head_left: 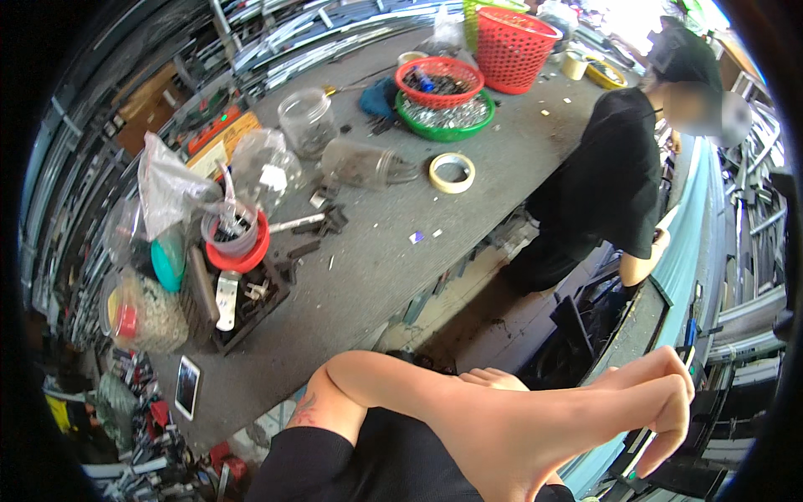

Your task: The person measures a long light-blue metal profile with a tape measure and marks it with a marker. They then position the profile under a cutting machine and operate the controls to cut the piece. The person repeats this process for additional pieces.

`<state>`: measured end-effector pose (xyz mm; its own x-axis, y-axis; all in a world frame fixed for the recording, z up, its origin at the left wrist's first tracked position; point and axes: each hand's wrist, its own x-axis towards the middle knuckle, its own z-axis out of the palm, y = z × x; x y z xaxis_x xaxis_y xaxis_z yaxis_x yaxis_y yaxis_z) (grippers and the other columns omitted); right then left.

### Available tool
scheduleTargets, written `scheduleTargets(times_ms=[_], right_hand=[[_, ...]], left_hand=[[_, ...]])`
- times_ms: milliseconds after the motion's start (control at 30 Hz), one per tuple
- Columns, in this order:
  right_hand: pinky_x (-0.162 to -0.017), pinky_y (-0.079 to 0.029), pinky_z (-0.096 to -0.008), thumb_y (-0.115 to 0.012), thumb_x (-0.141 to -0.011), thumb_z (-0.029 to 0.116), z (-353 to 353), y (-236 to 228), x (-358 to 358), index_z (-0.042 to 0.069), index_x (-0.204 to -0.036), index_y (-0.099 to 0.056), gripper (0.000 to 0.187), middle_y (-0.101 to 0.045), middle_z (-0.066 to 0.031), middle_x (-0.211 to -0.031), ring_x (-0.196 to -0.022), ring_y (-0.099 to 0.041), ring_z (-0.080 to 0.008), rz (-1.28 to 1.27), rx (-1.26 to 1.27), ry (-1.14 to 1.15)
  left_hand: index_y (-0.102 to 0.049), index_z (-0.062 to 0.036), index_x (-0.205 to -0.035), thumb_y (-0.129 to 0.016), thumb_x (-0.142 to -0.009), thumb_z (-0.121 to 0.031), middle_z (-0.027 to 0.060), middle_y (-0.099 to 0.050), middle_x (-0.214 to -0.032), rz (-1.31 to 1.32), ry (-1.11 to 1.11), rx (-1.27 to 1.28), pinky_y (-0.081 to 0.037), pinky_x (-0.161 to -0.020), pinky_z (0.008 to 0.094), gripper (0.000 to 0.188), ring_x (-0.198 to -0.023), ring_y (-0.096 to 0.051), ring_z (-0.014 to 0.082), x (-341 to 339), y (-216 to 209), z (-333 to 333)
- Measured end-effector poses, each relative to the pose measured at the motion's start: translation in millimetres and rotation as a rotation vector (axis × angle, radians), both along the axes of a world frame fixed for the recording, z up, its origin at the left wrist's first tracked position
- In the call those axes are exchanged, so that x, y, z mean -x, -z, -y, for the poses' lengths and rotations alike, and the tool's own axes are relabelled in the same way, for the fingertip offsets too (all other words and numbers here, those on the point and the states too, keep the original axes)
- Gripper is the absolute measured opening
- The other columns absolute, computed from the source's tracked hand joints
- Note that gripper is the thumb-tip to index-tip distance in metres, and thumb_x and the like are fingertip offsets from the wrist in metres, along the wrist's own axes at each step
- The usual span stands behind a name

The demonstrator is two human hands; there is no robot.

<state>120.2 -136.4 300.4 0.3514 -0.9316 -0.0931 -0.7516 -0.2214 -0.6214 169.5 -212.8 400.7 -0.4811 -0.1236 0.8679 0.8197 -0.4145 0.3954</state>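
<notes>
My left arm crosses from the lower middle toward the right. At its end my left hand (577,418) reaches over the edge of a long bench covered in pale blue sheeting (682,243). Its fingers are bent and hooked downward, with a wide gap to the thumb, and nothing shows between them. Dark strips (633,452) lie just under and beyond the fingertips; whether they touch cannot be made out. Behind my left forearm, only the bent fingers of my right hand (493,379) show. The rest of it is hidden, and so is anything it may hold.
On the grey worktable (368,259) lie a tape roll (452,173), clear plastic jars (307,123), a red bowl (439,82) over a green basket (447,125), and a phone (187,387). A person in black (602,167) stands between table and bench. Metal profiles (326,38) fill the racks.
</notes>
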Motion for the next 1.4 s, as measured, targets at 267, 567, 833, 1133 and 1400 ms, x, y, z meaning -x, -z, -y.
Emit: scheduleTargets(times_ms=[267,567,833,1133,1400], right_hand=[[-0.091,-0.051,-0.0410,-0.064,-0.088,0.032,-7.8,4.7,-0.3,0.000,-0.129,-0.055,0.053,-0.068,-0.0158,-0.108,-0.102,-0.065,-0.0320,0.002,0.004,0.040],[-0.091,-0.052,-0.0424,-0.064,-0.087,0.035,-9.6,5.9,-0.5,0.000,-0.128,-0.055,0.054,-0.068,-0.0171,-0.107,-0.102,-0.066,-0.0330,-0.012,0.007,0.080],[-0.082,-0.052,-0.0417,-0.058,-0.096,0.042,-0.6,7.5,-1.1,-0.003,-0.118,-0.057,0.050,-0.067,-0.0175,-0.088,-0.089,-0.066,-0.0357,0.024,0.062,0.077],[-0.082,-0.052,-0.0430,-0.057,-0.095,0.044,8.1,4.4,-2.8,-0.002,-0.118,-0.057,0.052,-0.067,-0.0191,-0.088,-0.089,-0.066,-0.0368,0.033,0.017,0.037],[-0.087,-0.051,-0.0429,-0.061,-0.092,0.035,7.5,12.0,-6.5,-0.001,-0.115,-0.061,0.043,-0.068,-0.0188,-0.097,-0.096,-0.065,-0.0357,0.050,0.042,0.048]], left_hand=[[-0.045,-0.0097,-0.100,-0.095,-0.055,-0.029,0.0043,-0.038,-0.108,0.296,0.137,0.282,-0.066,-0.069,0.0311,0.070,-0.110,-0.039,0.0171,-17.6,-25.3,23.1],[-0.063,0.0036,-0.116,-0.053,-0.069,-0.084,0.0135,-0.042,-0.119,-0.030,0.294,0.172,-0.051,-0.085,0.0377,0.100,-0.108,-0.047,0.0255,-13.8,0.8,18.5],[-0.060,0.0186,-0.118,-0.015,-0.080,-0.091,0.0346,-0.042,-0.127,-0.397,0.190,0.181,-0.032,-0.097,0.0643,0.124,-0.117,-0.044,0.0450,-40.9,11.3,19.1],[-0.066,0.0170,-0.105,-0.014,-0.078,-0.092,0.0395,-0.041,-0.133,-0.375,0.014,0.202,-0.031,-0.095,0.0705,0.124,-0.120,-0.038,0.0432,-58.8,12.9,24.7],[-0.065,0.0052,-0.120,-0.046,-0.088,-0.072,0.0267,-0.051,-0.134,0.073,0.100,0.102,-0.039,-0.104,0.0506,0.086,-0.122,-0.051,0.0361,-79.5,13.0,46.1]])
